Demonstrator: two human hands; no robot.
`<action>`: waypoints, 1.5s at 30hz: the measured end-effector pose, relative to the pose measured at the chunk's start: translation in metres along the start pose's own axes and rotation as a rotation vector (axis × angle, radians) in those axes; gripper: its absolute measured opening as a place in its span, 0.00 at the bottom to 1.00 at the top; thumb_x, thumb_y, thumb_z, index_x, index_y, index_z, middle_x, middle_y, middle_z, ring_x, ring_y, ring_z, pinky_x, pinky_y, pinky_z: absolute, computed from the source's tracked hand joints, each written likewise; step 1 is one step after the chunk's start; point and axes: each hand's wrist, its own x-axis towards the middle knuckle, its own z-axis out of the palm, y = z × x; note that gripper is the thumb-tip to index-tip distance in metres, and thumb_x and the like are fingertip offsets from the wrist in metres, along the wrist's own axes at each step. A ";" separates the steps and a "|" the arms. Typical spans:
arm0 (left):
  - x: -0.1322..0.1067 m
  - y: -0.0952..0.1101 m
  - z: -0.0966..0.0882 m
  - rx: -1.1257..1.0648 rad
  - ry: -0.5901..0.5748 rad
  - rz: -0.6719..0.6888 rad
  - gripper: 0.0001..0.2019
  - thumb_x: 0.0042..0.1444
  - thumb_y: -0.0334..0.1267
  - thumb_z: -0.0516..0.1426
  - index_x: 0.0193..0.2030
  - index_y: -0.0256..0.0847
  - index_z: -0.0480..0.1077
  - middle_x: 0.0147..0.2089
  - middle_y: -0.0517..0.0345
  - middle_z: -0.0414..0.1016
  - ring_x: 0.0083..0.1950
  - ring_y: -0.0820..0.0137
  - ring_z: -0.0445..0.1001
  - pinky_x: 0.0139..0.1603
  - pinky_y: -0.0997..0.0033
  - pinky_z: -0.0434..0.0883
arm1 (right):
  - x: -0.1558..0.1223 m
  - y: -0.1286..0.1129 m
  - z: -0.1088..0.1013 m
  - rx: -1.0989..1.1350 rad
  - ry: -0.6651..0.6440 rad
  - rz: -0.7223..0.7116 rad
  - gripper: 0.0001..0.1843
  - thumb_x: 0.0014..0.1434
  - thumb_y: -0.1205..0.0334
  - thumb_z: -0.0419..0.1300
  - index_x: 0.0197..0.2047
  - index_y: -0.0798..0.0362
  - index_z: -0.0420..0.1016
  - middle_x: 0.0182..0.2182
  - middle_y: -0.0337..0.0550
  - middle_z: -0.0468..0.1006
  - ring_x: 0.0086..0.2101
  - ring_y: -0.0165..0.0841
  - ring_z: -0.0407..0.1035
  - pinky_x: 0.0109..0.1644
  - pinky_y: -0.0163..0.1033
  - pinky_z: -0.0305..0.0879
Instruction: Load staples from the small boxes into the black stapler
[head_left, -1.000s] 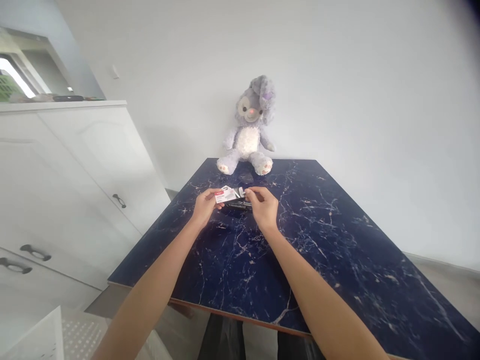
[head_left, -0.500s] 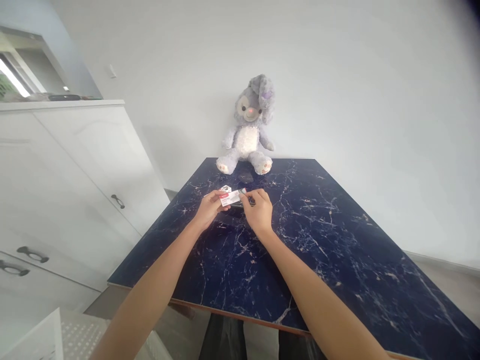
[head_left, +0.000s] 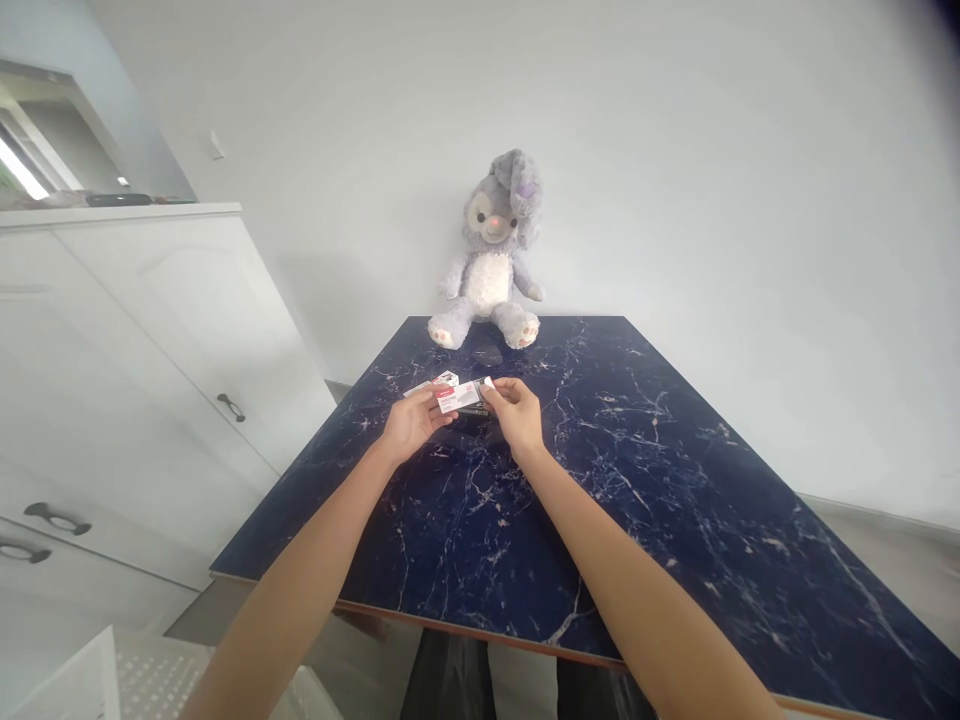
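Note:
Both of my hands meet over the far half of a dark blue marbled table (head_left: 645, 470). My left hand (head_left: 409, 422) is closed around a small white box with a red label (head_left: 456, 397). My right hand (head_left: 519, 415) pinches the box's right end, where a small white flap (head_left: 488, 382) sticks up. A dark object lies under the box on the table, mostly hidden by my fingers. A small white card (head_left: 445, 378) lies just behind the box.
A grey-purple plush rabbit (head_left: 489, 256) sits at the table's far edge against the white wall. A white cabinet with dark handles (head_left: 150, 330) stands to the left. A white perforated bin (head_left: 112, 675) is at the bottom left.
The hands and the box have stayed together and shifted only slightly on the table. The camera has turned a little, so the rabbit and cabinet sit further left.

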 end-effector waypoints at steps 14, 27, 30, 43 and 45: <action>-0.003 0.001 0.002 -0.029 -0.196 -0.027 0.18 0.56 0.40 0.69 0.53 0.44 0.78 0.53 0.52 0.81 0.47 0.64 0.83 0.53 0.66 0.79 | -0.012 -0.004 0.007 0.005 -0.068 0.013 0.18 0.58 0.46 0.64 0.44 0.51 0.82 0.39 0.42 0.85 0.37 0.38 0.80 0.44 0.43 0.79; 0.019 0.012 -0.037 0.236 0.632 0.303 0.16 0.64 0.44 0.58 0.54 0.40 0.74 0.50 0.49 0.81 0.43 0.69 0.83 0.49 0.68 0.79 | -0.008 -0.002 -0.011 -0.710 0.114 -0.230 0.22 0.63 0.62 0.54 0.60 0.56 0.70 0.52 0.55 0.77 0.48 0.43 0.73 0.56 0.49 0.68; 0.025 0.006 -0.055 0.392 0.716 0.265 0.16 0.63 0.42 0.58 0.53 0.37 0.75 0.44 0.48 0.82 0.36 0.69 0.82 0.45 0.64 0.78 | -0.008 0.007 -0.015 -0.875 0.087 -0.101 0.25 0.61 0.63 0.55 0.61 0.61 0.69 0.52 0.62 0.74 0.55 0.51 0.68 0.60 0.54 0.64; 0.021 0.002 -0.080 1.139 0.840 0.209 0.13 0.62 0.38 0.56 0.50 0.40 0.78 0.50 0.46 0.82 0.54 0.54 0.78 0.62 0.54 0.68 | -0.035 0.010 0.017 -0.688 0.218 0.099 0.37 0.59 0.60 0.57 0.70 0.61 0.54 0.58 0.68 0.62 0.59 0.57 0.63 0.62 0.56 0.61; 0.022 0.001 -0.080 1.237 0.806 0.217 0.17 0.62 0.40 0.56 0.54 0.38 0.76 0.54 0.43 0.80 0.58 0.52 0.75 0.65 0.51 0.63 | -0.038 0.012 0.020 -0.670 0.214 0.079 0.39 0.59 0.60 0.57 0.71 0.61 0.53 0.58 0.69 0.62 0.60 0.58 0.61 0.63 0.58 0.59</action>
